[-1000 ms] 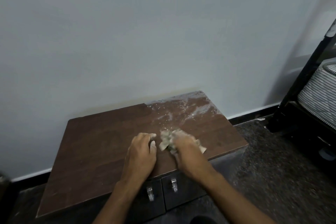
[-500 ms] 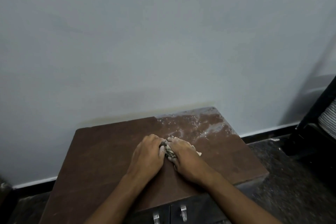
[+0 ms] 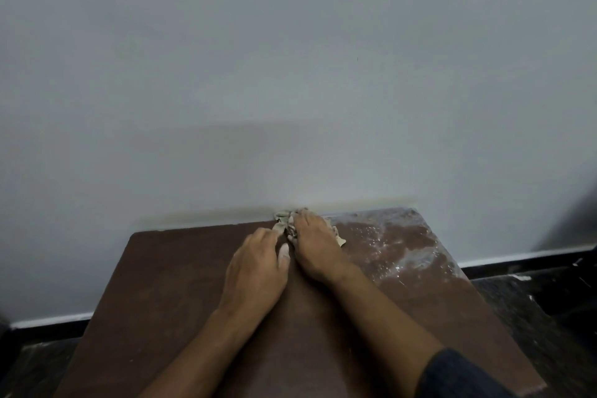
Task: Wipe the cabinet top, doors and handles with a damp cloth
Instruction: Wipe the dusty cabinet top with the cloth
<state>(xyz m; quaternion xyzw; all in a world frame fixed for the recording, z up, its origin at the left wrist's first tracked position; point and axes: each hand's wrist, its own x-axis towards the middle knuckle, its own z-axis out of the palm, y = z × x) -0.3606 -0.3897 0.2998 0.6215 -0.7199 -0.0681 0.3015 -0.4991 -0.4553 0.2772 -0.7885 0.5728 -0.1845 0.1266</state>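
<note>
R hand [image 3: 315,247] presses crumpled cloth [image 3: 284,220] at cabinet top [image 3: 181,284] rear edge; L hand [image 3: 255,271] flat, empty.

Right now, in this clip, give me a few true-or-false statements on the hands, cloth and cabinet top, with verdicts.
1. The right hand presses the cloth at the top's back edge, by the wall. True.
2. White dust covers the top's left half. False: it lies on the right; the left looks clean.
3. The left hand rests on the top beside the right. True.
4. The door handles are in view. False: only the top shows.
</note>
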